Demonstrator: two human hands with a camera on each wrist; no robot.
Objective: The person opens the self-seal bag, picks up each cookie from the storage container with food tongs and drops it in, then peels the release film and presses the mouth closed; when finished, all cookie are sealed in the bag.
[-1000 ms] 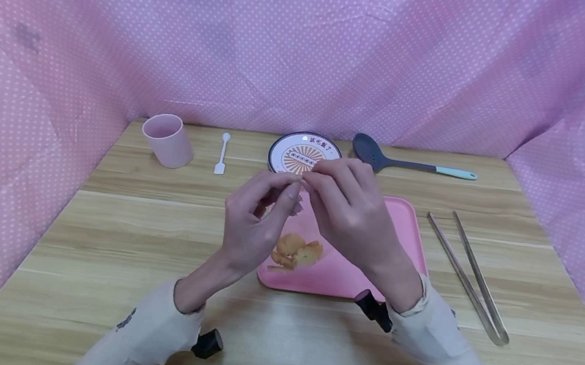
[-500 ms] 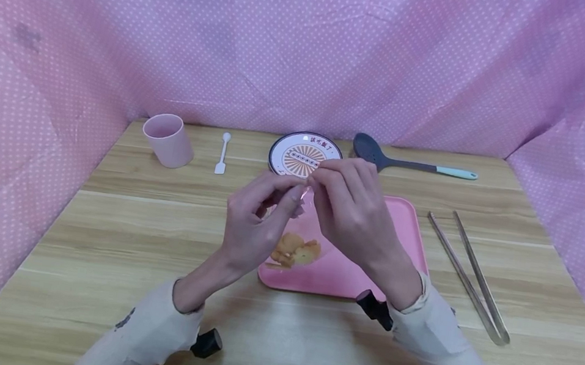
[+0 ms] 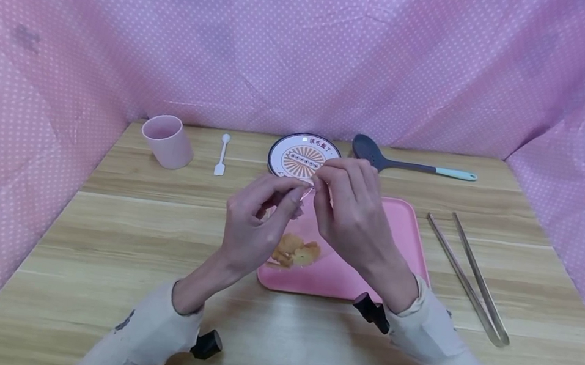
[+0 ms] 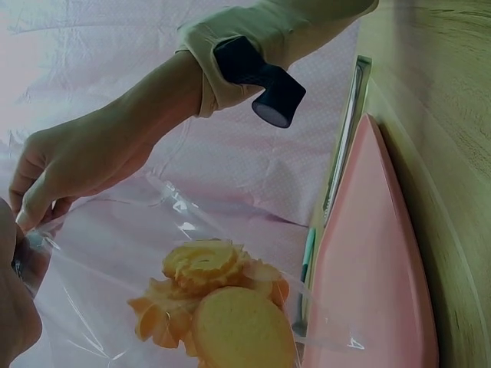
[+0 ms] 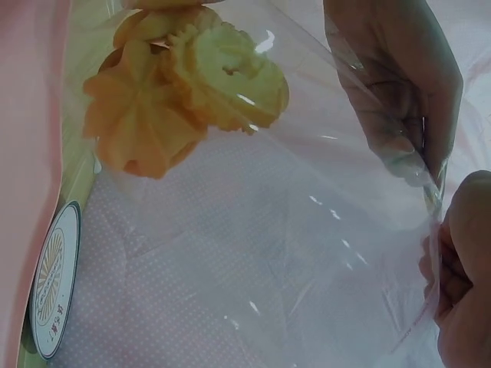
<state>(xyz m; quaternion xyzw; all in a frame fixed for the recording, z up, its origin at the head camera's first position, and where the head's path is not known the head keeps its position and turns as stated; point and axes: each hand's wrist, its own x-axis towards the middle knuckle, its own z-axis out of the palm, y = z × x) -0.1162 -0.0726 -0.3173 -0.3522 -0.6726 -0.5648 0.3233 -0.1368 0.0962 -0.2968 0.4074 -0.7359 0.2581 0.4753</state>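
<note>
A clear plastic bag with several cookies at its bottom hangs over the pink tray. My left hand pinches the bag's top edge between thumb and fingers. Just to the right, my right hand pinches the same edge, its fingertips a small gap from the left ones. The cookies are golden, some round and flat, others ridged like flowers, as both wrist views show. In the head view, the hands cover much of the bag's upper part.
Behind the hands lies a patterned plate. A slotted spoon is at the back right, and metal tongs lie right of the tray. At the back left are a pink cup and a small white spatula.
My right fingertips have slid slightly rightward along the bag's edge, widening the gap from the left ones. My left hand has barely moved, and the cookies still hang over the tray.
</note>
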